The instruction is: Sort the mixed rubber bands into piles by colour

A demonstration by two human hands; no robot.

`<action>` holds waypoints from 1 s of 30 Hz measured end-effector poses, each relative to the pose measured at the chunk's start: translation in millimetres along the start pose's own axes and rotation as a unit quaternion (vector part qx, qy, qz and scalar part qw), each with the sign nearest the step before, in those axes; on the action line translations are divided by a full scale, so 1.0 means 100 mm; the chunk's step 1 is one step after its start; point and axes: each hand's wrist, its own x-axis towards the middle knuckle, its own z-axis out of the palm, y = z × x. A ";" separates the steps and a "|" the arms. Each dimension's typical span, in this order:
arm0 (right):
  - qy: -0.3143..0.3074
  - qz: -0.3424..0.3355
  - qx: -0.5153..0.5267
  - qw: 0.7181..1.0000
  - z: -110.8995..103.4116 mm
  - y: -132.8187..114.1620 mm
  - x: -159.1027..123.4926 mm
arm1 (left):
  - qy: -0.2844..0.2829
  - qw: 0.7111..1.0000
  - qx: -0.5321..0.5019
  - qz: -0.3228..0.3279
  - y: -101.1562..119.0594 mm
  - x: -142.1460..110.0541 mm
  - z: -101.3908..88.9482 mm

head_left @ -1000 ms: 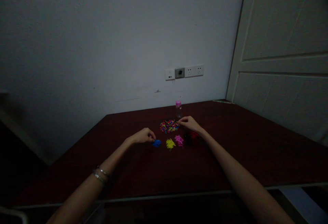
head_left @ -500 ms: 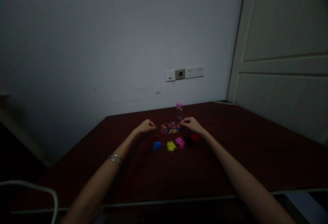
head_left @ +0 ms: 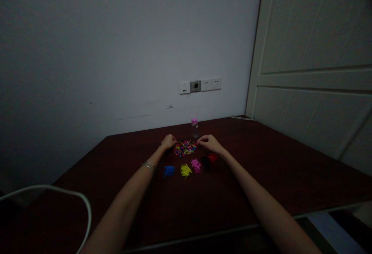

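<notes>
A pile of small mixed-colour pieces, thin and possibly plastic, lies on the dark red-brown table. At its left edge is my left hand, fingers pinched together at the pieces. My right hand is at the right edge, its thumb and fingertips closed together. Whatever either hand pinches is too small to make out. Nearer to me are sorted heaps: blue, yellow, pink, black and red, the last two close to my right wrist.
Behind the pile stands a clear bottle with a pink lid. Sockets are on the wall at the back. A white cable loops at the lower left. A pale panelled door is on the right.
My left hand has moved right, from beside the pile to its left edge. My right hand stays at the right edge. The camera view has shifted slightly to the right.
</notes>
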 end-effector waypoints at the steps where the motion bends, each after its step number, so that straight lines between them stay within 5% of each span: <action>1: 0.001 0.000 -0.004 1.000 0.00 -0.01 0.00 | 0.003 1.000 -0.001 -0.006 0.00 0.02 0.01; 18: 0.009 -0.004 -0.016 1.000 -0.05 -0.03 -0.02 | 0.017 0.998 -0.065 0.013 -0.01 0.07 0.04; 25: 0.055 -0.052 -0.005 0.997 -0.11 -0.10 0.00 | 0.001 0.970 -0.210 0.126 0.39 0.00 -0.25; 30: 0.065 -0.104 0.027 0.992 -0.16 -0.26 -0.02 | -0.094 0.945 -0.221 0.222 0.68 -0.24 -0.43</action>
